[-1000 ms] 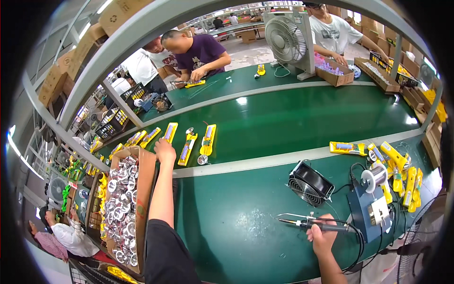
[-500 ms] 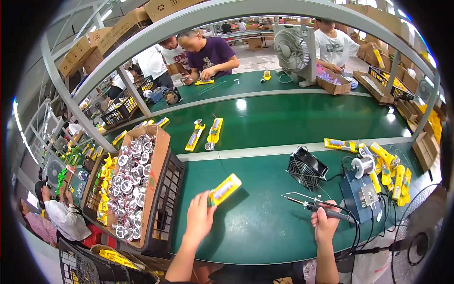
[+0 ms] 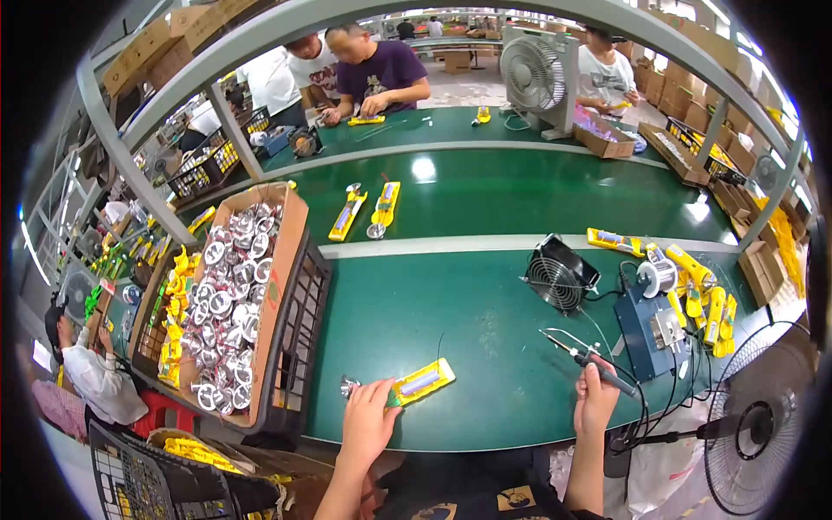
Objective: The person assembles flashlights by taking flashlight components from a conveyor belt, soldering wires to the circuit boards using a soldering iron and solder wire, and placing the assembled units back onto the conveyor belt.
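Note:
My left hand (image 3: 368,422) is closed on the end of a yellow flashlight half-shell (image 3: 425,382), low over the green bench top. A purple-blue battery cell lies along the shell, with a green piece beside my fingers. Just left of the hand a silver reflector head (image 3: 348,386) shows; its connection to the shell is hidden. A thin dark wire sticks up from the shell. My right hand (image 3: 595,399) grips the dark handle of a soldering iron (image 3: 609,373), whose tip points up and left, apart from the shell. A thin curved metal tube runs beside the tip.
On the left stands a carton (image 3: 290,227) of silver reflector heads in a black crate (image 3: 299,325). A small black fan (image 3: 559,277), a blue soldering station (image 3: 646,334), a solder spool (image 3: 659,276) and several yellow flashlights (image 3: 712,314) occupy the right. Co-workers sit across the green conveyor (image 3: 520,195).
My left hand has drawn the flashlight half-shell nearer to me and levelled it; the reflector head now shows beside it. The soldering iron has turned, its tip more raised. The whole view has shifted slightly.

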`<state>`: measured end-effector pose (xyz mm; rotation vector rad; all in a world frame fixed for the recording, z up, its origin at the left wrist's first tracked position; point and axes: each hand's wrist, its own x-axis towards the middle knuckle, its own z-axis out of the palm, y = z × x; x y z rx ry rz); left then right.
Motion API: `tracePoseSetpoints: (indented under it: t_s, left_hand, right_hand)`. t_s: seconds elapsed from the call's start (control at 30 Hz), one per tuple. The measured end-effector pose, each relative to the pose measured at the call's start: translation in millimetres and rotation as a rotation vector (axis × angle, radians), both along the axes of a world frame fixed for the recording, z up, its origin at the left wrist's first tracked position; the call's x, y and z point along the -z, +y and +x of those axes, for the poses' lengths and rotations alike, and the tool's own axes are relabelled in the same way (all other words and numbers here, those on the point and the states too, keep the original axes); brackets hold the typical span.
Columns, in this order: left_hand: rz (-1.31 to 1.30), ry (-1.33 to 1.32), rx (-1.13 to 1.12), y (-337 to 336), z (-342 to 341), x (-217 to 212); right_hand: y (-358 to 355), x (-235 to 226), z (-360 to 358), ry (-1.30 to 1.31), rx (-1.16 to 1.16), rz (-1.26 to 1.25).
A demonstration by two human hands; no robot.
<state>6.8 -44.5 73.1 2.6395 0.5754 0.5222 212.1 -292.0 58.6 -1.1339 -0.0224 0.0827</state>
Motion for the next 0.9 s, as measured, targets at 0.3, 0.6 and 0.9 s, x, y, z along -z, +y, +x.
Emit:
tracePoseSetpoints:
  t_s: [0.3,0.6,0.9]
  left_hand:
    - [-0.146,-0.268,-0.385,10,-43,-10]
    - [-0.327,-0.077,-0.471,-16,-27,10]
    - [-0.106,-0.099,-0.449,25,54,24]
  right_hand:
    - [5,33,-31,-0.016,0.126,-0.017]
    - [9,32,-36,-0.087,0.010,-0.103]
    - [-24,22,-28,-0.092,0.088,-0.068]
